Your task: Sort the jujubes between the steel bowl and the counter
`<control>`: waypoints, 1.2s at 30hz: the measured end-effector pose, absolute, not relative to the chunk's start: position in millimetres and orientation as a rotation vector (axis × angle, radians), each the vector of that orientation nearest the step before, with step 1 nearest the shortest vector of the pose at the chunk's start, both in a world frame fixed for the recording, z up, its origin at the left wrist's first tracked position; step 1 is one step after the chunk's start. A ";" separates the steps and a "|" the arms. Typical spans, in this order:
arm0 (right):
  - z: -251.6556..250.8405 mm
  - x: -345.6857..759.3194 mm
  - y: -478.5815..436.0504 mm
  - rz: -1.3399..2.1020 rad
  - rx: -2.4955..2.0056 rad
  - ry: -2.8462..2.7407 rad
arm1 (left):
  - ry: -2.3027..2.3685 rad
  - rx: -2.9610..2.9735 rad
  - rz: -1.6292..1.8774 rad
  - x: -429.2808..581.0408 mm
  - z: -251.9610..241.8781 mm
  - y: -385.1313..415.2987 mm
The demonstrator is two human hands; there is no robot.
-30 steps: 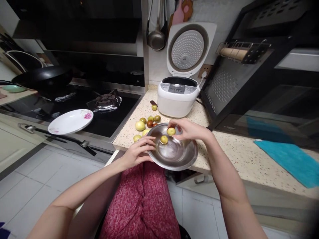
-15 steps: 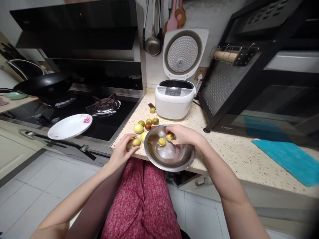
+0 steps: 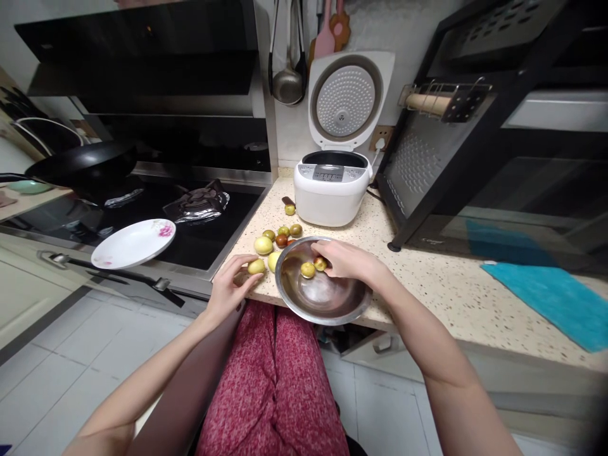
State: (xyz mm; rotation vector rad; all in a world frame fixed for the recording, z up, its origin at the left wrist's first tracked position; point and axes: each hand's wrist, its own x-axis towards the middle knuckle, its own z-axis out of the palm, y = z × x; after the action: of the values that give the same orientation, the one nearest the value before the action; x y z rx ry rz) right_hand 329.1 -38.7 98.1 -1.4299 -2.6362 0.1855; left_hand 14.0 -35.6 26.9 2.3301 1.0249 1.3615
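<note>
On the counter's front edge, my left hand (image 3: 232, 283) has its thumb and fingers around a yellow-green jujube (image 3: 256, 266). My right hand (image 3: 346, 258) reaches over the far rim into a steel bowl (image 3: 327, 310), its fingertips closed on a jujube with a reddish-brown patch (image 3: 320, 263). Touching or very near that one, a second yellow jujube (image 3: 308, 270) sits in the bowl. Left of the bowl lie several loose jujubes, among them a large pale one (image 3: 263, 245) and a dark red-brown one (image 3: 281, 240). The bowl's rim partly hides some of them.
Behind the bowl stands a white rice cooker (image 3: 330, 196) with its lid up. A flowered white plate (image 3: 133, 246) rests at the stove's front edge, with a black wok (image 3: 85, 161) beyond. To the right are a black rack (image 3: 451, 177) and a blue cloth (image 3: 551, 301).
My left hand has shifted slightly left with its jujube. In the bowl, my right hand has turned its jujube, so the brown patch now shows, and brought it closer to the other one.
</note>
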 end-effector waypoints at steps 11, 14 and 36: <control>113.8 331.3 -43.4 0.220 -1.462 -2.596 | 0.772 2.227 1.415 46.7 58.9 -45.3; 118.0 332.8 -42.5 0.285 -1.298 -2.552 | 0.669 2.192 1.379 61.8 63.8 -44.0; 106.2 309.2 -46.8 0.317 -0.658 -2.434 | 0.567 1.988 1.470 82.9 46.5 -40.5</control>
State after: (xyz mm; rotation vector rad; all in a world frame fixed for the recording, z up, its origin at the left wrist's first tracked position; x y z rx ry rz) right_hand 309.2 -46.8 106.2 -0.6579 -2.4337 0.3171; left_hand 82.9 -40.5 46.5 1.9879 0.5670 1.4698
